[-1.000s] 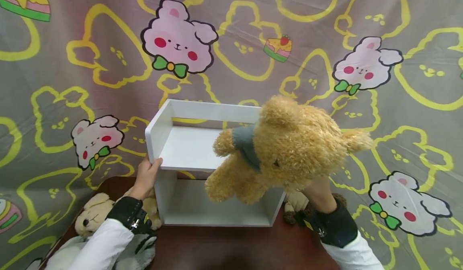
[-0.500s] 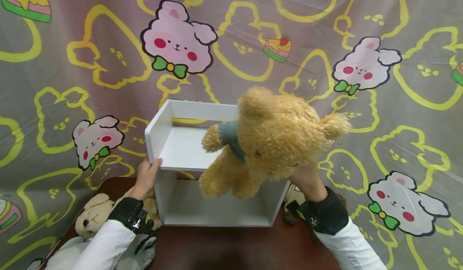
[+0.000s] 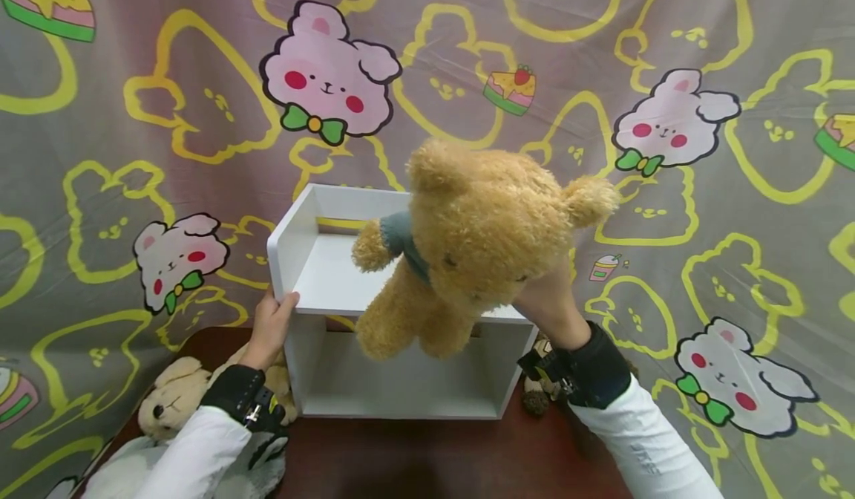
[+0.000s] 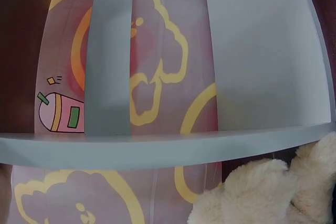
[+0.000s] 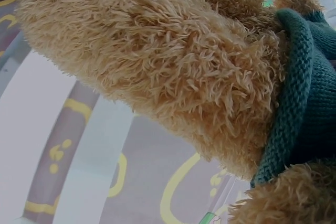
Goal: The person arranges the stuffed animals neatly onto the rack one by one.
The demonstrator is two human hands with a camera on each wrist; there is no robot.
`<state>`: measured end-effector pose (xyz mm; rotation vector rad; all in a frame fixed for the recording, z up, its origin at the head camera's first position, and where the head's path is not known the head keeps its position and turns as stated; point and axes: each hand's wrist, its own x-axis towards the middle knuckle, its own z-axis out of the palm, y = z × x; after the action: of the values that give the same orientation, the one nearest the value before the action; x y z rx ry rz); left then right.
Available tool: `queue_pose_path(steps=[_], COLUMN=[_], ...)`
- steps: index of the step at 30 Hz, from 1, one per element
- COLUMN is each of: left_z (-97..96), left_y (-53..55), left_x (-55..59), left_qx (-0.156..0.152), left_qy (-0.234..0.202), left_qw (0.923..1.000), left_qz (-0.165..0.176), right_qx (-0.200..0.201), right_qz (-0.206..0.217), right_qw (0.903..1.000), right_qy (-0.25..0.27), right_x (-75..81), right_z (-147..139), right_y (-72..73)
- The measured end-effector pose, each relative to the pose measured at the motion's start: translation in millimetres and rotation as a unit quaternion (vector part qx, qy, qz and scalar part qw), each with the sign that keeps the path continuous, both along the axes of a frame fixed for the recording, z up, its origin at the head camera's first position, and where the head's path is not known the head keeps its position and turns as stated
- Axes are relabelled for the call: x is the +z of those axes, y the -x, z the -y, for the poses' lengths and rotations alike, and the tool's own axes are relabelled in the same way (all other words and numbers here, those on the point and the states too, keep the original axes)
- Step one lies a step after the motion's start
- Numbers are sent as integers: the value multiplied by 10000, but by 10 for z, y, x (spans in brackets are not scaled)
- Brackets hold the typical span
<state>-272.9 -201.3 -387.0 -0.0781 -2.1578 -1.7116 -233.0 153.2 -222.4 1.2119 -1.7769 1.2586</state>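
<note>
A golden-brown teddy bear (image 3: 490,224) in a blue-green knitted top hangs in front of the upper level of a white two-level shelf (image 3: 401,402). My right hand (image 3: 551,307) holds it from the right, behind its head, with the fingers hidden by the fur. The bear's head leans toward me and its legs point down. In the right wrist view, a furry leg (image 5: 152,61) and the knitted top (image 5: 299,87) fill most of the picture. On the left, my left hand (image 3: 269,328) grips the shelf's side panel, thumb at the front edge.
A cream plush dog (image 3: 175,399) and a grey plush toy (image 3: 257,465) lie left of the shelf. Another plush toy (image 3: 536,395) sits at its right, partly behind my wrist. The shelf stands on a dark red-brown tabletop (image 3: 401,462). A patterned curtain (image 3: 454,53) hangs behind.
My right hand has carried the teddy bear left, and slightly up, across the front of the upper shelf level. The bear has turned a little. My left hand has stayed on the side panel.
</note>
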Motion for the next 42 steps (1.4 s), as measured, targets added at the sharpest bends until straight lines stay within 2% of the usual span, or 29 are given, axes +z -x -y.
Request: queue_pose_path(steps=[2,3,5,9,12,14,18,20,22,25,27,31,34,39,42], left_z=[0,-1,-4,2,7,10,19,16,0,-14,-14,-2,-15,-17,-3], left_y=[-1,-5,-15,-12,3,-5,-19,-25,-43,-37,-35,-27,-42,-36,-32], left_x=[0,2,5,-8,-36,-55,-60,-47,8,21,25,3,11,15,13], left_qx=[-39,-68,-96,-87,-45,8,-5,-21,-80,-103,-121,-95,-88,-88,-45], left_qy=[-25,-45,-74,-66,-47,-67,-81,-71,-84,-97,-138,-175,-197,-168,-109], left_qw=[10000,10000,9999,9999,9999,9996,9993,9995,9998,9998,9998,9996,9996,9998,9999], left_qz=[2,16,30,34,-105,-263,-365,-318,-136,-101,-122,-210,-180,-41,7], right_qx=[-257,-876,-1191,-874,-720,-818,-1423,-1487,-1634,-1753,-1958,-2400,-2553,-2440,-2233], right_qz=[-234,-694,-953,-928,-885,-910,-987,-901,-957,-1027,-994,-648,-457,-35,130], right_qw=[9992,9935,9870,9904,9928,9919,9837,9838,9808,9780,9739,9651,9610,9656,9710], right_qy=[-174,-232,-515,-539,-352,-338,-475,-442,-473,-480,-566,-820,-958,-902,-849], right_x=[43,64,94,130,156,177,223,235,243,245,242,253,282,317,325], right_z=[43,62,97,157,209,251,325,349,373,424,474,586,651,745,814], right_y=[28,54,74,96,101,109,141,163,197,252,288,342,386,456,501])
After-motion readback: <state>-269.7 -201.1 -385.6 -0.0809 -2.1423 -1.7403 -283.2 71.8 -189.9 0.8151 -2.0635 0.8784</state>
